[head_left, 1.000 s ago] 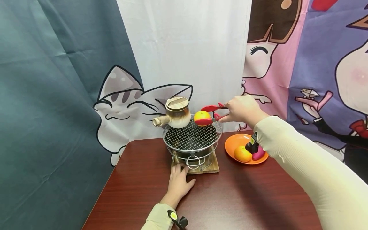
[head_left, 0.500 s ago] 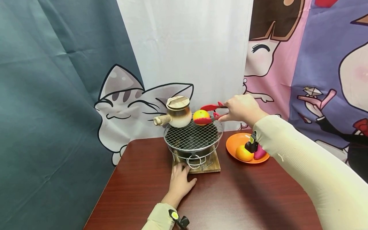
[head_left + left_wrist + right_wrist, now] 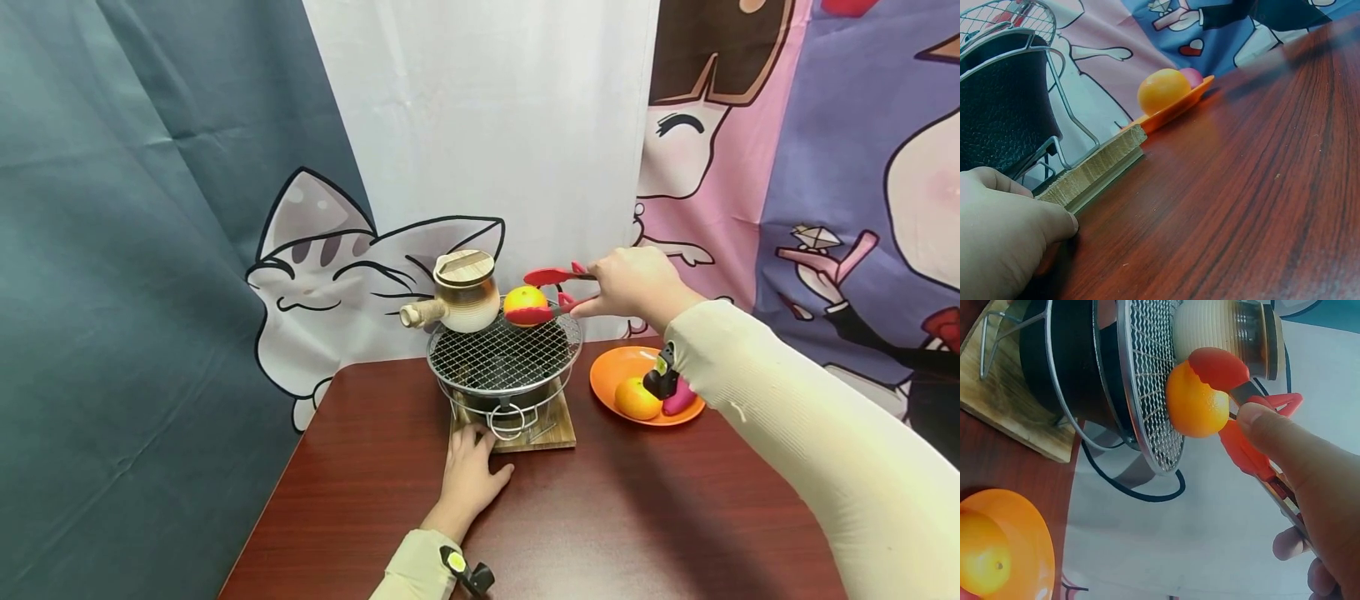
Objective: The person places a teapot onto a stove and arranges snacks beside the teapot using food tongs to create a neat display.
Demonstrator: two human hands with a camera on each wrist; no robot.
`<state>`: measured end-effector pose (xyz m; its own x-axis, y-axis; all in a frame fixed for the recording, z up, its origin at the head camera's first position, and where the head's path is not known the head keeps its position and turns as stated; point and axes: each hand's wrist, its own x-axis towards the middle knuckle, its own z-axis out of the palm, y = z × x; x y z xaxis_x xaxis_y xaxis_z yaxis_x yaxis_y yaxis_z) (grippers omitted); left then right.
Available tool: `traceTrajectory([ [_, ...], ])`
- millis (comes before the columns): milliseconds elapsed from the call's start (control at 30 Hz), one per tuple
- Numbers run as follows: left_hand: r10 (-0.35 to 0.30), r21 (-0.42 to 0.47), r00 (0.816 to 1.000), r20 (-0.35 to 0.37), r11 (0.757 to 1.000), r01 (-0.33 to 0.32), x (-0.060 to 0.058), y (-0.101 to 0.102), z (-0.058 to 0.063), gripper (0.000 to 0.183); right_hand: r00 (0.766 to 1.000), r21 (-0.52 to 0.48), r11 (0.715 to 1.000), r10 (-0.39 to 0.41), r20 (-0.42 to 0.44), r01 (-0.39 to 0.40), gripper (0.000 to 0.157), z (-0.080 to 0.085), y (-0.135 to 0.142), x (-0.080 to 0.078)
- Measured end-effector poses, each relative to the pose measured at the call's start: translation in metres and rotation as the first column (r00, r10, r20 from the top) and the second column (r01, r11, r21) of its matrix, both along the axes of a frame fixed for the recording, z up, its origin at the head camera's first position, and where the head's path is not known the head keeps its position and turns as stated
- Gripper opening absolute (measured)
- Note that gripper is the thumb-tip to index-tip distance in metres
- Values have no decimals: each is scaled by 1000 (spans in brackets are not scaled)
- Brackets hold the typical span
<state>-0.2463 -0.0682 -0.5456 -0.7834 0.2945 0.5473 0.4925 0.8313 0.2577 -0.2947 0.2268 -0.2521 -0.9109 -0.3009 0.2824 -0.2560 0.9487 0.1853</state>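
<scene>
My right hand (image 3: 636, 285) grips a pair of red-tipped tongs (image 3: 551, 276). Between the tong tips is a mandarin orange (image 3: 525, 302); in the right wrist view it sits against the wire mesh of a round tabletop grill (image 3: 498, 358). I cannot tell whether both tips touch the fruit. Left of it, on the same mesh, stands a clay teapot (image 3: 468, 308) with a wooden lid and a side handle. My left hand (image 3: 467, 483) rests at the front edge of the wooden board (image 3: 551, 429) under the grill, its fingers extended to the board and its thumb spread aside.
An orange plate (image 3: 611, 371) to the right of the grill bears another mandarin (image 3: 637, 400) and a pink item (image 3: 679, 398), partly hidden by the right wrist's camera. A reddish-brown table (image 3: 360, 492) carries everything. A cartoon-printed curtain (image 3: 487, 125) hangs close behind.
The tong tips have parted slightly around the mandarin, which stays in place on the mesh. My left hand keeps its place; the head view has shifted a little.
</scene>
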Motion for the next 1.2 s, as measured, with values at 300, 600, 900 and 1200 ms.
traceTrajectory([
  [300,-6,2,1000,23,1000,6,1,2,2,51,1000,-17,1000,-9,2,9,95,8,30,12],
  [600,-3,0,999,50,1000,3,1,1,4,50,998,-60,996,-62,-26,60,99,11,80,26],
  [900,-6,-6,1000,21,1000,6,3,-1,3,51,993,-61,992,-114,-4,114,100,-7,124,40],
  [1200,-1,2,1000,20,1000,1,3,1,3,50,992,-73,989,-128,12,129,89,-32,160,54],
])
